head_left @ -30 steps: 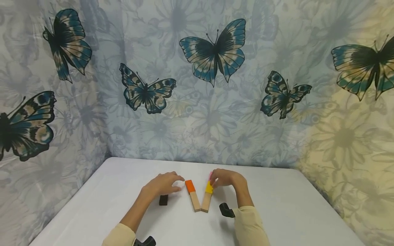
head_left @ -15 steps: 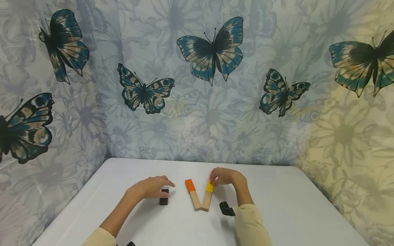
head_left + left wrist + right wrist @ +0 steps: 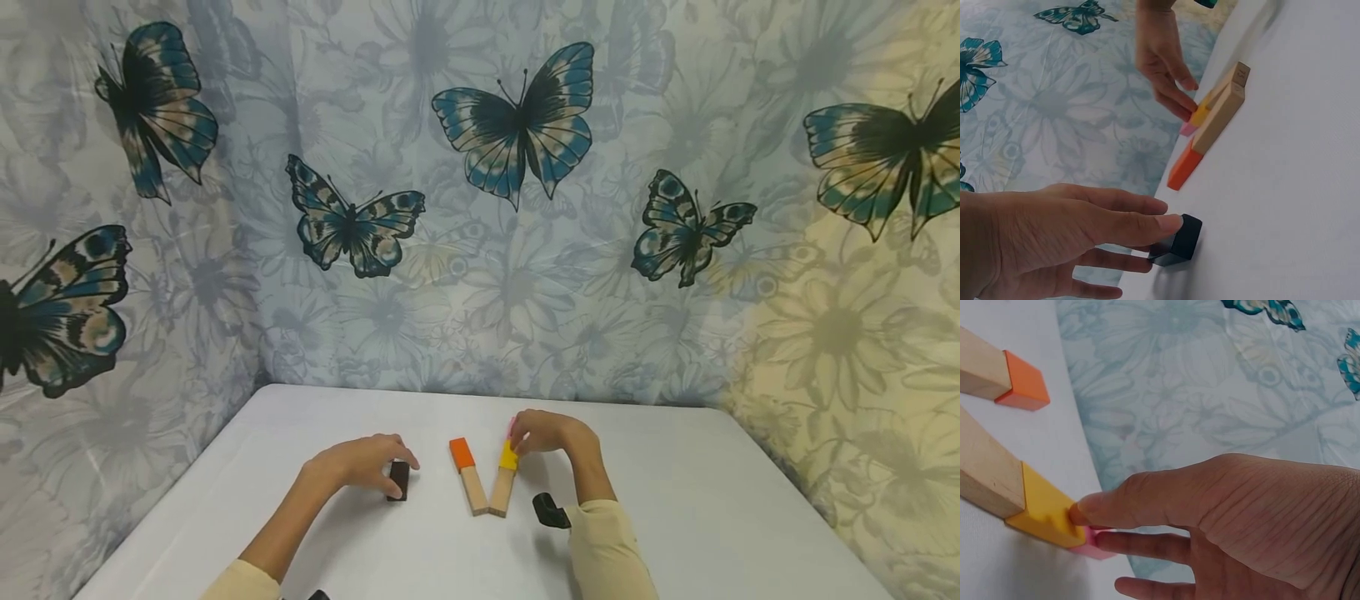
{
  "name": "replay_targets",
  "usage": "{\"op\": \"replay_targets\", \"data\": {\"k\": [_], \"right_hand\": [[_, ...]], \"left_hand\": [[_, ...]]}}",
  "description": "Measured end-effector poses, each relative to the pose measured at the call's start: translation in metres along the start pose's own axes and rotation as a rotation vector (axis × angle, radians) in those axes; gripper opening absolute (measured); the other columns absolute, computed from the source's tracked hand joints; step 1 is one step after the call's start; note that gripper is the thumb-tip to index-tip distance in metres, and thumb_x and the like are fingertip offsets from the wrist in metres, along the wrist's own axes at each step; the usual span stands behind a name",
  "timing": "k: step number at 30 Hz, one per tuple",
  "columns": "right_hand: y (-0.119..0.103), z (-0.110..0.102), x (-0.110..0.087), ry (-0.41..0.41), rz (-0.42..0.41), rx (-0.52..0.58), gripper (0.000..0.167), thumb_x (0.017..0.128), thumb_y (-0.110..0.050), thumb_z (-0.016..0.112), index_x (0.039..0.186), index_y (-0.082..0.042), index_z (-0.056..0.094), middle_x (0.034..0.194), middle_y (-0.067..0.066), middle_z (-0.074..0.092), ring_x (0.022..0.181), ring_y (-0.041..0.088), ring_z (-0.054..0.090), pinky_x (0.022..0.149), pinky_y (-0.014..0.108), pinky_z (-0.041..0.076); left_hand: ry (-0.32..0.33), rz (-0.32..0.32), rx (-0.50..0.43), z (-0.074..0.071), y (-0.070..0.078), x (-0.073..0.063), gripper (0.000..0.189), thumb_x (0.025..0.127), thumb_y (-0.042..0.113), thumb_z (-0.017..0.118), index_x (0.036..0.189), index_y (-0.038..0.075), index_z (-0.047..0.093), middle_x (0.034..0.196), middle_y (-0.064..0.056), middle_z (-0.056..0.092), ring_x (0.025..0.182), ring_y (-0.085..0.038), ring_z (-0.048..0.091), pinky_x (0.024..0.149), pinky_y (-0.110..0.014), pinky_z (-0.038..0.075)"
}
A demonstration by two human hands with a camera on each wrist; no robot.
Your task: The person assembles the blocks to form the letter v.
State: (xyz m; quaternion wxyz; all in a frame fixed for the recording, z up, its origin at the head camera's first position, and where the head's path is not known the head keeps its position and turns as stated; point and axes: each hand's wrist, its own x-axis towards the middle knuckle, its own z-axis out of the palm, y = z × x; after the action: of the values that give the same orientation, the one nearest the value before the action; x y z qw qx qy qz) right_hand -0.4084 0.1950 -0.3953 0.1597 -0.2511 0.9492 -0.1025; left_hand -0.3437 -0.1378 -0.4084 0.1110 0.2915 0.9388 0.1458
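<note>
In the head view my left hand is at a small black block lying on the white table. The left wrist view shows its thumb against the black block, with the fingers curled around the far side. My right hand pinches a pink block at the end of a yellow block; its thumb tip touches the yellow one. A plain wooden block continues from the yellow block. Beside it an orange block tops another wooden block, and the two rows form a V.
The white table extends on both sides of the blocks. Behind it hangs a floral cloth printed with several butterflies. Dark wrist mounts sit by the sleeves.
My left hand has moved left from beside the orange block to the black block, and its thumb has come down to that block's near end. The right hand stays in place.
</note>
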Motion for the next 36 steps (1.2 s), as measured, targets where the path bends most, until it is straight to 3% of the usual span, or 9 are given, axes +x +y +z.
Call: {"op": "replay_targets", "data": {"k": [9, 17, 29, 36], "right_hand": [[0.005, 0.0007, -0.0006, 0.001, -0.021, 0.013, 0.014, 0.094, -0.011, 0.073, 0.104, -0.007, 0.082, 0.113, 0.002, 0.07, 0.109, 0.02, 0.061, 0.103, 0.047, 0.054], [0.0025, -0.0008, 0.0005, 0.0, -0.024, 0.03, 0.013, 0.093, -0.01, 0.074, 0.103, -0.008, 0.082, 0.114, 0.002, 0.07, 0.11, 0.02, 0.061, 0.102, 0.046, 0.054], [-0.0006, 0.0003, 0.0017, -0.01, 0.01, 0.029, 0.013, 0.093, -0.011, 0.074, 0.104, -0.009, 0.082, 0.114, 0.001, 0.069, 0.11, 0.02, 0.06, 0.102, 0.046, 0.055], [0.0014, 0.0002, 0.0022, -0.006, 0.006, 0.025, 0.013, 0.094, -0.01, 0.074, 0.104, -0.009, 0.082, 0.114, 0.001, 0.069, 0.111, 0.02, 0.06, 0.104, 0.046, 0.054]], "left_hand": [[0.01, 0.057, 0.05, 0.0041, 0.0001, 0.0033, 0.031, 0.081, 0.017, 0.09, 0.11, 0.02, 0.081, 0.111, 0.005, 0.068, 0.103, -0.013, 0.063, 0.098, -0.036, 0.057], [0.001, 0.014, 0.057, 0.0031, -0.0012, 0.0052, 0.026, 0.08, 0.016, 0.09, 0.105, 0.022, 0.082, 0.111, 0.005, 0.067, 0.101, -0.013, 0.061, 0.094, -0.035, 0.056], [0.004, 0.0, 0.074, 0.0057, 0.0005, 0.0044, 0.026, 0.084, 0.016, 0.087, 0.109, 0.02, 0.08, 0.11, 0.005, 0.068, 0.101, -0.013, 0.06, 0.096, -0.037, 0.056], [0.033, 0.03, 0.056, 0.0037, 0.0051, 0.0077, 0.029, 0.086, 0.016, 0.085, 0.114, 0.019, 0.079, 0.113, 0.003, 0.068, 0.105, -0.016, 0.063, 0.098, -0.039, 0.056]]}}
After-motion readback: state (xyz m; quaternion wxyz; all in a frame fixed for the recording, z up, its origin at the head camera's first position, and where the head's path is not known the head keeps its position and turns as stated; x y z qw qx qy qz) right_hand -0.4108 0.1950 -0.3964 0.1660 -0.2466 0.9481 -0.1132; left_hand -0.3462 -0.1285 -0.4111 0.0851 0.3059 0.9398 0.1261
